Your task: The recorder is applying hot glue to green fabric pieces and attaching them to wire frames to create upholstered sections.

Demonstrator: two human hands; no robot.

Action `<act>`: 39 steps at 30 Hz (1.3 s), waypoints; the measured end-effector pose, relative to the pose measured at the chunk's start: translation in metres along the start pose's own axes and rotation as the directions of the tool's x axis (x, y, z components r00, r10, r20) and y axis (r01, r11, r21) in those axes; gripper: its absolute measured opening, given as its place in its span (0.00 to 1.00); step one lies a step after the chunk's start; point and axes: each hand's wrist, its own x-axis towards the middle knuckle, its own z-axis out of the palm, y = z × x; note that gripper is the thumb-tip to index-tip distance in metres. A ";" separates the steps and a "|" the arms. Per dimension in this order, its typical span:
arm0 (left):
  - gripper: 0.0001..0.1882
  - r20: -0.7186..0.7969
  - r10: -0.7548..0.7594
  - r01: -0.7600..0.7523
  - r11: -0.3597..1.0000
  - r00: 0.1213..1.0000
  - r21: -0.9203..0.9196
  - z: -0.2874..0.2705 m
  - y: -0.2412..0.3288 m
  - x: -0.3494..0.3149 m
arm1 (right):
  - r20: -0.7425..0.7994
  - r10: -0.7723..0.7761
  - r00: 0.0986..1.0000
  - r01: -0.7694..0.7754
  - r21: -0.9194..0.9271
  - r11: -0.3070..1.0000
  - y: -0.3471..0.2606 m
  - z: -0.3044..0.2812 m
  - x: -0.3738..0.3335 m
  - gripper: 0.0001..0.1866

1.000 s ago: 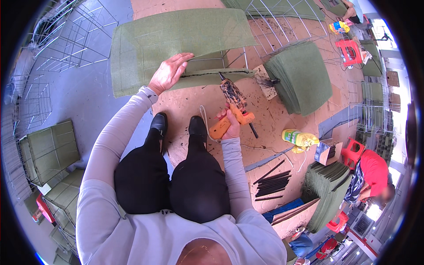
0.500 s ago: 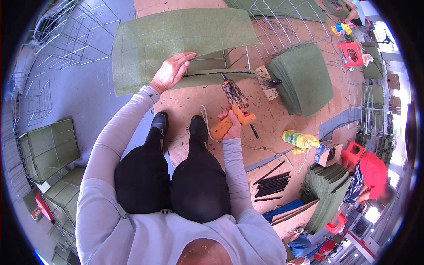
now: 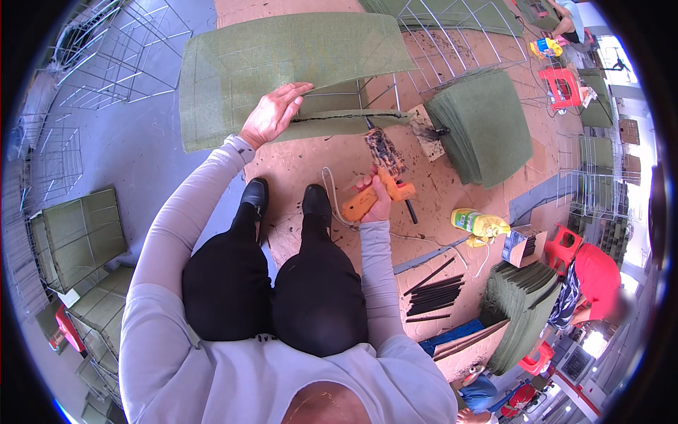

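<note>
With its fingers pressed on the near edge of a green fabric sheet [image 3: 240, 71], my left hand [image 3: 272, 116] keeps that edge raised. The sheet lies over a metal wire frame [image 3: 385, 90]. Below the raised edge, a dark glue line [image 3: 339, 116] runs along a lower green flap [image 3: 332, 127]. My right hand [image 3: 374, 198] is wrapped round the orange handle of a hot glue gun [image 3: 385, 152], whose barrel is smeared black. Its nozzle points at the right part of the glue line; whether it touches is too small to tell. A black glue stick [image 3: 411, 212] protrudes from its rear.
Right of the gun stands a stack of green sheets [image 3: 487, 127], beside a stained cardboard piece [image 3: 426, 134]. A yellow bottle [image 3: 480, 222] and several black glue sticks [image 3: 434, 295] lie nearer. The gun's white cord [image 3: 424, 239] trails rightward. A person in red [image 3: 597, 279] bends at the right.
My right hand has moved the glue gun a little to the right along the flap's edge. My left hand stays in place on the sheet.
</note>
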 end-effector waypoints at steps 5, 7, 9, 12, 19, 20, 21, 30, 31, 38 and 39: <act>0.19 -0.002 0.002 -0.002 1.000 1.000 -0.002 0.000 0.000 0.000 | 0.019 0.041 0.999 -0.040 -0.021 0.999 0.006 -0.002 0.000 0.17; 0.20 0.007 -0.028 0.029 0.998 1.000 -0.057 -0.001 0.001 0.001 | 0.018 0.041 0.999 -0.041 -0.014 0.999 0.007 -0.002 0.000 0.17; 0.20 0.000 -0.010 0.010 0.999 1.000 -0.031 -0.001 -0.001 0.000 | 0.023 0.046 0.999 -0.046 -0.006 0.999 0.008 -0.001 0.000 0.17; 0.19 -0.002 0.003 -0.003 1.000 1.000 -0.013 -0.001 0.000 0.000 | 0.028 0.047 0.999 -0.047 0.003 0.999 0.008 0.001 -0.002 0.17; 0.20 0.003 -0.009 0.009 1.000 1.000 -0.018 0.000 -0.002 -0.001 | 0.038 0.103 0.994 -0.102 -0.016 0.995 0.016 0.015 -0.005 0.16; 0.20 0.003 -0.009 0.009 1.000 1.000 -0.019 0.000 -0.002 -0.001 | 0.038 0.124 0.992 -0.124 -0.008 0.992 0.018 0.016 -0.006 0.16; 0.20 -0.002 -0.014 0.014 1.000 1.000 -0.023 0.000 -0.002 0.000 | 0.037 0.124 0.992 -0.124 -0.008 0.992 0.019 0.016 -0.006 0.16; 0.19 -0.044 -0.006 0.004 0.999 0.999 -0.036 0.000 -0.001 0.000 | 0.124 0.220 0.968 -0.223 0.013 0.975 0.042 0.031 -0.009 0.15; 0.19 -0.046 -0.004 0.003 0.999 0.999 -0.034 0.000 0.000 0.000 | 0.126 0.230 0.965 -0.232 -0.002 0.973 0.043 0.033 -0.009 0.15; 0.19 -0.051 -0.002 0.000 0.999 0.999 -0.045 0.000 -0.001 0.000 | 0.164 0.322 0.933 -0.310 -0.092 0.946 0.052 0.041 -0.010 0.17; 0.19 -0.051 -0.006 0.003 0.999 0.999 -0.046 0.000 -0.001 0.001 | 0.163 0.321 0.933 -0.310 -0.092 0.946 0.053 0.040 -0.009 0.17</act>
